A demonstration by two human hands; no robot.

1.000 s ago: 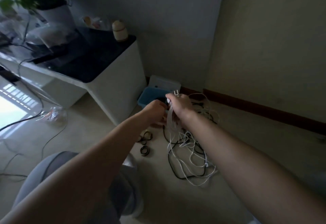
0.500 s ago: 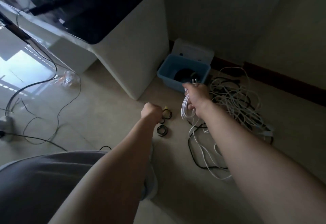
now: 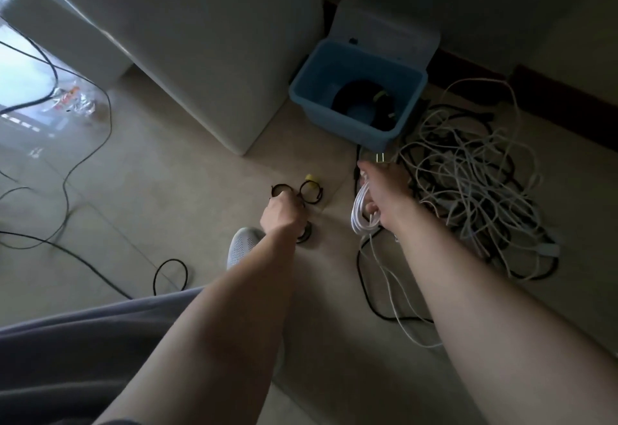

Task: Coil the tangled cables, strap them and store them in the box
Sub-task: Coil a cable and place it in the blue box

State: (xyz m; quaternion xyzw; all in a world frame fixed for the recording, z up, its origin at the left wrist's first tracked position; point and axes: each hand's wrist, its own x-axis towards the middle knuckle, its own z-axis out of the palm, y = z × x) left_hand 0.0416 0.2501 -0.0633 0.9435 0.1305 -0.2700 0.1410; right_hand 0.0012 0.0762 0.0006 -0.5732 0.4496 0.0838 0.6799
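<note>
White cable [image 3: 362, 211], gathered into a tight bundle of loops, hangs from our right hand [image 3: 384, 195], whose fingers are closed round the upper part of the coil; a two-pin plug [image 3: 380, 157] stands up just above the knuckles, and the coil's long axis runs roughly up and down below the fist. We note that the straps [image 3: 311, 191] (small dark rings on the floor, one with a yellow tab beside it) lie to the left of that coil, and our left hand [image 3: 282, 212] is clearly the nearer of the two: it is down among them, fingers curled and touching one ring at its upper edge. Whether it has a ring properly pinched we cannot tell, as the back of the hand hides the fingertips. Our judgement is that the coming move is a short carry of a strap rightwards to the held coil. Beyond both hands sits the blue box [image 3: 334, 110], open, with a dark coil already inside, and the unsorted tangle [image 3: 468, 184] lies to its right.
</note>
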